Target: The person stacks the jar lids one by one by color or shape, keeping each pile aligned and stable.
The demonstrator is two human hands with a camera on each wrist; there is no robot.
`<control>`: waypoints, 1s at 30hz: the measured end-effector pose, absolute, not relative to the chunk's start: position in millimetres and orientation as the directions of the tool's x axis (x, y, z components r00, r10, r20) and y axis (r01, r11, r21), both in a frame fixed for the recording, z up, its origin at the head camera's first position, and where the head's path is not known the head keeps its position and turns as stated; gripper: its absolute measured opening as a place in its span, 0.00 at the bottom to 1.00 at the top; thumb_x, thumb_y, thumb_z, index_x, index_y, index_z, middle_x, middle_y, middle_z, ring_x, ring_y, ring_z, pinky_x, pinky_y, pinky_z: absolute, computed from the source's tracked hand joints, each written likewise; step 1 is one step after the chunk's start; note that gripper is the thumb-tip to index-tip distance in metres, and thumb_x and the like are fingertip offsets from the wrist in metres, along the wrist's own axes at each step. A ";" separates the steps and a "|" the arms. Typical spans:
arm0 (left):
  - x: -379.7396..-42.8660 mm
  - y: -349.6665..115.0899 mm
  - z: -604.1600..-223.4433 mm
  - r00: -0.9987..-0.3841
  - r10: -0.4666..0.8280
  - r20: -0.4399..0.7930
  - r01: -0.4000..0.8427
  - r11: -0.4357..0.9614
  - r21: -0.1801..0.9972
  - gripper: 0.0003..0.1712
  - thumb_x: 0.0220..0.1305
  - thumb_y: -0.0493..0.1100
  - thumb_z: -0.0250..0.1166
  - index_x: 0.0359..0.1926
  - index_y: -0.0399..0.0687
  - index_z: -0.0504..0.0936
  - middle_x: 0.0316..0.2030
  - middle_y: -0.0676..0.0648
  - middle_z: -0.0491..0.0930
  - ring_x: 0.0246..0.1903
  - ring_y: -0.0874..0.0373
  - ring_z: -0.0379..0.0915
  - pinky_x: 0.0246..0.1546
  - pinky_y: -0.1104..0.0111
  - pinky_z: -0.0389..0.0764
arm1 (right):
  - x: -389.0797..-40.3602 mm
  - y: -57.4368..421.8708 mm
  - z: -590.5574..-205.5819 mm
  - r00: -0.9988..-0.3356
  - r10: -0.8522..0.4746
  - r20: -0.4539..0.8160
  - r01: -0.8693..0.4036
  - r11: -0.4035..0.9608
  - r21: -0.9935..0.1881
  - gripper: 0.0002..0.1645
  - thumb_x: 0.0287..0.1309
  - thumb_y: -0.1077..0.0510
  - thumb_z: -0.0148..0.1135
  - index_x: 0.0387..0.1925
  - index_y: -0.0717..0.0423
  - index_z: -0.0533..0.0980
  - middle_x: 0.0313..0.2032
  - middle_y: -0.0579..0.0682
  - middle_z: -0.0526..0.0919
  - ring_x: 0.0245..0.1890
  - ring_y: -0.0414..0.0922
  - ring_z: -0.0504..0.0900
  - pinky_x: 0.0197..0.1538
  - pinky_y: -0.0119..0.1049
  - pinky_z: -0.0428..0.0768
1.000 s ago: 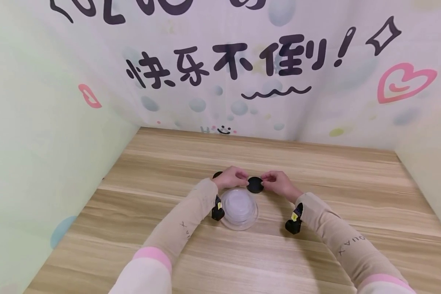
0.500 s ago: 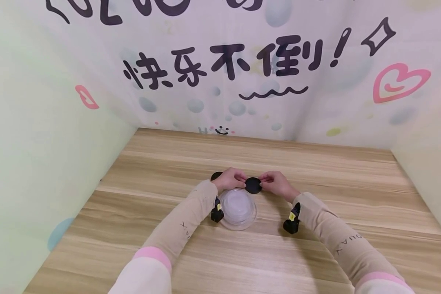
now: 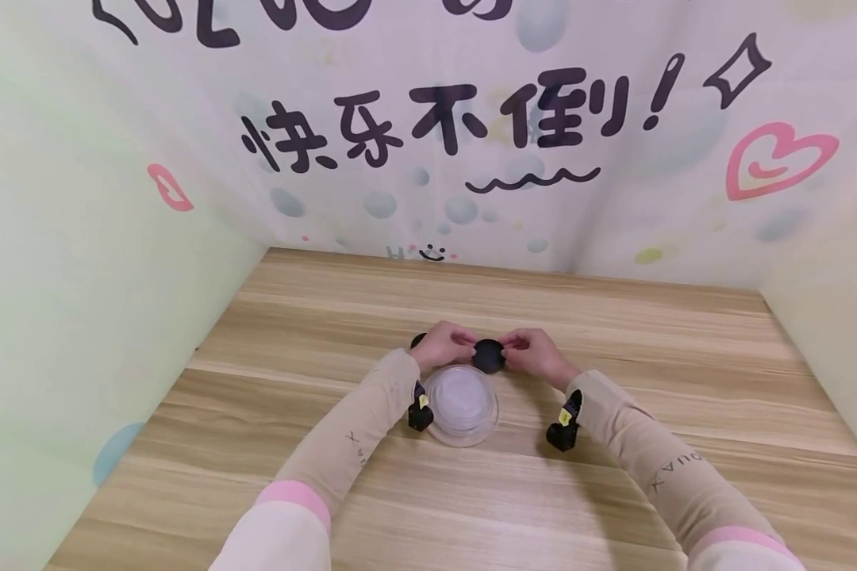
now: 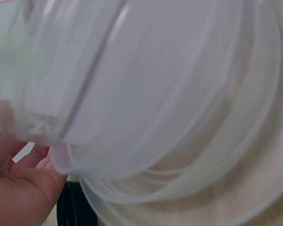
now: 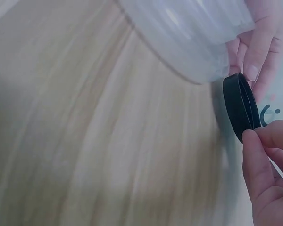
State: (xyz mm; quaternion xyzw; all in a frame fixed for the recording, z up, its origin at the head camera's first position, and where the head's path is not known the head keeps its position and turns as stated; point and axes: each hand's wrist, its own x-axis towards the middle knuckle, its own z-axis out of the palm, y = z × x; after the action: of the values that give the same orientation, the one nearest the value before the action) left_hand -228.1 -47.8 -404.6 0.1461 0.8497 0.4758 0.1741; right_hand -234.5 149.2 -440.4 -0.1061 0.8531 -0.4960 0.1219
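A round black lid (image 3: 489, 356) with a shallow rim is held upright or tilted between both hands, just behind the clear containers. My left hand (image 3: 444, 344) pinches its left edge, thumb in front. From the other side, thumb and fingertips of my right hand (image 3: 540, 354) pinch the right edge; the right wrist view shows this lid (image 5: 237, 107) edge-on. Close in front stand round clear plastic containers (image 3: 461, 400), nested or stacked on a wider clear base. They fill most of the left wrist view and hide much of the left hand there.
A second black round piece (image 3: 417, 340) lies mostly hidden behind the left wrist. Wrist cameras (image 3: 420, 408) hang below each sleeve, the left one right beside the containers. A printed cloth (image 3: 428, 198) walls off the back of the wooden table (image 3: 314, 317).
Both hands have shifted very slightly left and up with the black lid, which seems tilted a little differently. The containers stay in place; the head view has moved slightly.
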 end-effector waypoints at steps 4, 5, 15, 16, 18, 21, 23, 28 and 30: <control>-234.6 -51.4 -405.9 -0.908 0.387 -0.162 0.036 0.457 0.889 0.14 0.55 0.30 0.58 0.45 0.30 0.76 0.39 0.37 0.78 0.38 0.54 0.75 0.38 0.72 0.76 | -238.1 144.4 -433.8 -0.950 -0.296 -0.098 -0.063 0.490 -0.869 0.14 0.51 0.68 0.56 0.42 0.71 0.74 0.36 0.62 0.78 0.35 0.48 0.77 0.37 0.35 0.78; -240.0 -52.9 -411.5 -0.912 0.380 -0.158 0.036 0.456 0.889 0.14 0.55 0.31 0.59 0.44 0.32 0.77 0.38 0.39 0.78 0.37 0.56 0.75 0.37 0.73 0.76 | -239.2 142.8 -431.9 -0.950 -0.297 -0.098 -0.063 0.486 -0.872 0.15 0.51 0.68 0.56 0.42 0.71 0.73 0.37 0.62 0.78 0.35 0.48 0.77 0.37 0.35 0.78; -253.9 -73.7 -416.3 -0.943 0.308 -0.126 0.012 0.409 0.912 0.14 0.53 0.32 0.61 0.43 0.33 0.78 0.38 0.38 0.79 0.35 0.56 0.76 0.35 0.71 0.78 | -249.7 118.6 -425.4 -0.956 -0.287 -0.061 -0.068 0.419 -0.906 0.14 0.51 0.70 0.54 0.41 0.73 0.73 0.37 0.65 0.78 0.35 0.51 0.78 0.38 0.41 0.79; -254.8 -76.0 -416.9 -0.944 0.302 -0.134 -0.002 0.399 0.917 0.14 0.54 0.32 0.61 0.44 0.33 0.78 0.39 0.38 0.79 0.34 0.57 0.76 0.35 0.71 0.78 | -250.6 116.0 -425.0 -0.955 -0.289 -0.064 -0.063 0.409 -0.910 0.14 0.51 0.71 0.54 0.42 0.73 0.73 0.37 0.65 0.78 0.35 0.51 0.78 0.39 0.42 0.79; -256.3 -81.2 -417.8 -0.946 0.291 -0.144 -0.021 0.387 0.922 0.15 0.54 0.32 0.61 0.44 0.33 0.78 0.39 0.38 0.79 0.33 0.57 0.76 0.35 0.71 0.78 | -252.7 110.9 -423.9 -0.953 -0.295 -0.068 -0.057 0.394 -0.918 0.14 0.51 0.71 0.53 0.42 0.73 0.73 0.37 0.65 0.78 0.35 0.51 0.78 0.39 0.43 0.78; -257.8 -88.9 -418.4 -0.952 0.270 -0.145 -0.037 0.370 0.928 0.15 0.55 0.32 0.60 0.45 0.33 0.78 0.39 0.38 0.79 0.32 0.59 0.76 0.35 0.70 0.78 | -256.4 102.8 -422.5 -0.950 -0.303 -0.072 -0.045 0.363 -0.931 0.14 0.51 0.71 0.53 0.42 0.74 0.73 0.36 0.65 0.78 0.33 0.49 0.78 0.40 0.43 0.78; -258.3 -94.0 -418.8 -0.955 0.255 -0.150 -0.054 0.348 0.936 0.15 0.55 0.32 0.60 0.45 0.32 0.77 0.39 0.38 0.79 0.30 0.60 0.76 0.34 0.70 0.78 | -258.5 98.1 -421.5 -0.947 -0.312 -0.080 -0.036 0.349 -0.936 0.14 0.51 0.71 0.53 0.42 0.74 0.73 0.36 0.64 0.78 0.33 0.48 0.78 0.41 0.44 0.78; -257.2 -105.3 -420.0 -0.962 0.219 -0.166 -0.091 0.316 0.945 0.15 0.55 0.31 0.60 0.46 0.31 0.76 0.40 0.37 0.78 0.29 0.62 0.75 0.33 0.72 0.77 | -263.0 89.1 -421.7 -0.930 -0.346 -0.126 0.015 0.305 -0.952 0.16 0.51 0.72 0.54 0.44 0.73 0.73 0.35 0.60 0.78 0.32 0.43 0.77 0.45 0.45 0.75; -256.0 -108.4 -420.2 -0.963 0.209 -0.172 -0.099 0.320 0.942 0.15 0.55 0.31 0.59 0.46 0.31 0.76 0.40 0.37 0.78 0.29 0.62 0.75 0.33 0.73 0.77 | -264.7 86.9 -422.9 -0.921 -0.363 -0.142 0.035 0.286 -0.958 0.16 0.51 0.73 0.54 0.45 0.73 0.72 0.35 0.59 0.78 0.32 0.41 0.76 0.46 0.45 0.75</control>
State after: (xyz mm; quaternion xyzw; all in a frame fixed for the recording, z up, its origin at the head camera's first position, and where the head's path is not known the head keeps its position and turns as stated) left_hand -256.0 -108.4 -420.2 0.0344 0.8014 0.5823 0.1324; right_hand -264.7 86.9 -422.9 -0.1048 0.7837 -0.5884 0.1690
